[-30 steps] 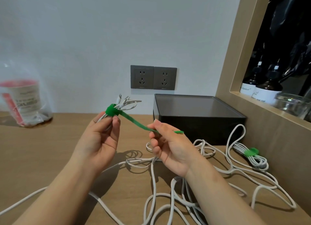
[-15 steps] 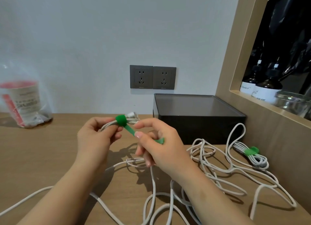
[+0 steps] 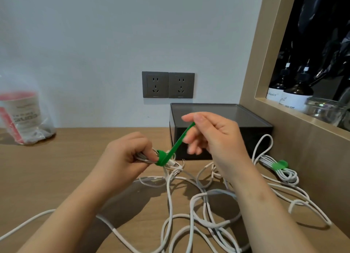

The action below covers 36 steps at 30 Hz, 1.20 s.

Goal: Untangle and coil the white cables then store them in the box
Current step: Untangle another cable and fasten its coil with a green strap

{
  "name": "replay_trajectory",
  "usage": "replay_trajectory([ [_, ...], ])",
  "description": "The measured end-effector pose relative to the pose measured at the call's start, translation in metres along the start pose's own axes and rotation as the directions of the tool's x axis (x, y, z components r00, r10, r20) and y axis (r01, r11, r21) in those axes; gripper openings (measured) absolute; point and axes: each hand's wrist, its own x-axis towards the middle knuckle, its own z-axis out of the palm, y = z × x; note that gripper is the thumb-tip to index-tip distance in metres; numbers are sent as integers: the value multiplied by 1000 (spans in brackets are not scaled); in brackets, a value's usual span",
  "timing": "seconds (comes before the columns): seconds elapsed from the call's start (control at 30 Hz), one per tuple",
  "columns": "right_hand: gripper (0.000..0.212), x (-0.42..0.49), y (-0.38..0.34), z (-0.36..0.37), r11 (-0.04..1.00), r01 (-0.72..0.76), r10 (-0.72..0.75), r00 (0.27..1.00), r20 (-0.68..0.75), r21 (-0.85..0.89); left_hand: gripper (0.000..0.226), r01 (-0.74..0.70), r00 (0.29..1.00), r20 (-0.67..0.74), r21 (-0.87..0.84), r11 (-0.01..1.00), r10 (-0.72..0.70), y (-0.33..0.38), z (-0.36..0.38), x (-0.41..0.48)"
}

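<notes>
My left hand [image 3: 123,158]: bare, fingers slim, nails out of sight.
My right hand [image 3: 214,135]: bare, fingers long and slender, the lower fingertips blurred.
My right thumbnail [image 3: 197,117]: short, rounded, plain.
My left forearm [image 3: 75,205]: bare all the way to the bottom edge of view.
My right forearm [image 3: 265,211]: bare likewise, with one faint small mark midway along.

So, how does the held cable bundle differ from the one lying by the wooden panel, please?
The held bundle is in the left hand, off the table; the lying bundle rests on it. The held bundle's green strap trails a tail pinched by the right hand; the lying bundle's is fastened. Both are white.
</notes>
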Motion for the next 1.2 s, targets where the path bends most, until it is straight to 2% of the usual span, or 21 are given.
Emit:
replay_trajectory([
  [0.07, 23, 3, 1, -5, 987, 51, -72, 988, -138, -152, 13, -23, 995, 98, -67, 997, 30, 5, -4, 0],
  [0.13, 25, 7, 2, -12, 983, 59, -103, 960, -260, -173, 3, 23, 986, 168, -211, 977, 13, 11, -6, -1],
  [0.23, 26, 9, 5, -14, 992, 19, -58, 948, -314, -125, 16, 174, 980, 169, -469, 866, -106, 20, -4, 0],
  [0.33, 21, 6, 9, -3, 977, -56, 19, 984, -178, -208, 40, 284, 957, 110, -555, 782, -269, 20, 0, 2],
  [0.4, 14, 3, 11, 4, 979, -41, 31, 998, -54, -199, 51, 328, 924, 40, -599, 731, -381, 16, 1, 3],
  [0.47, 10, 1, 11, 7, 988, -7, 20, 997, 79, -157, 56, 350, 883, -12, -650, 674, -470, 13, 2, 5],
  [0.53, 15, 0, 11, 8, 982, -7, 40, 984, 174, -187, 56, 362, 852, -36, -681, 636, -523, 12, 2, 6],
  [0.63, 16, -1, 16, 10, 918, -23, 125, 964, 235, -395, 51, 375, 823, -53, -697, 611, -566, 11, 2, 7],
  [0.7, 11, -1, 18, 11, 872, 4, 120, 968, 222, -490, 52, 379, 821, -49, -697, 608, -569, 10, 2, 7],
  [0.77, 7, 0, 14, 11, 882, 20, 58, 987, 150, -471, 52, 385, 829, -44, -676, 628, -557, 10, 1, 7],
  [0.83, 22, 1, 9, 8, 913, 22, 20, 995, 99, -408, 41, 404, 855, -5, -621, 672, -519, 13, -1, 5],
  [0.9, 33, -1, 4, 6, 940, -5, 52, 990, 130, -341, 37, 421, 888, 98, -566, 709, -449, 15, -3, 4],
  [1.0, 29, -3, 1, 6, 952, -21, 78, 981, 177, -305, 26, 437, 900, 275, -547, 714, -339, 20, -8, 4],
  [1.07, 32, -2, -1, 6, 950, -26, 71, 988, 134, -310, 19, 457, 889, 350, -640, 617, -296, 19, -11, 3],
  [1.13, 32, 0, 2, 4, 956, 1, 19, 998, 65, -294, 17, 467, 884, 392, -760, 452, -255, 17, -11, 1],
  [1.2, 21, 2, 9, 7, 965, 33, -26, 999, 28, -262, 26, 438, 896, 391, -857, 271, -212, 18, -10, 0],
])
